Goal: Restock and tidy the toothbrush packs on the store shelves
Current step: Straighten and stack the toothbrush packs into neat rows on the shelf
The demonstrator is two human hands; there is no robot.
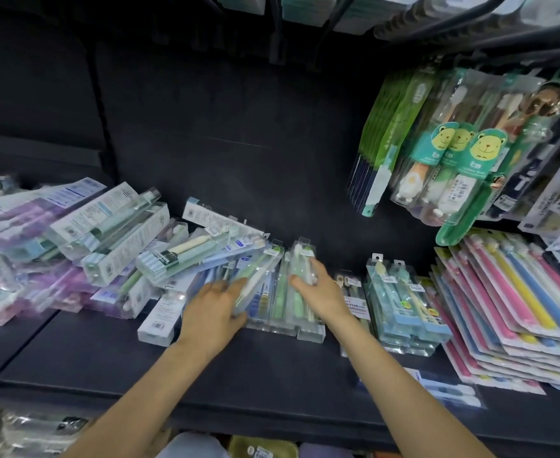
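On the dark shelf (272,365) lie clear toothbrush packs. My left hand (214,310) grips a clear pack with a green and white brush (258,276), tilted up from the row in the middle. My right hand (318,292) holds another clear pack with a pale green brush (301,259), standing nearly upright just to the right of the first. Under both hands lie flat green-brush packs (281,312).
A loose heap of boxed packs (106,239) covers the shelf's left. Blue packs (400,302) and a stack of pink, yellow and blue carded brushes (516,302) lie at the right. Children's bear-print packs (463,166) hang above right. The black back panel (239,127) is bare.
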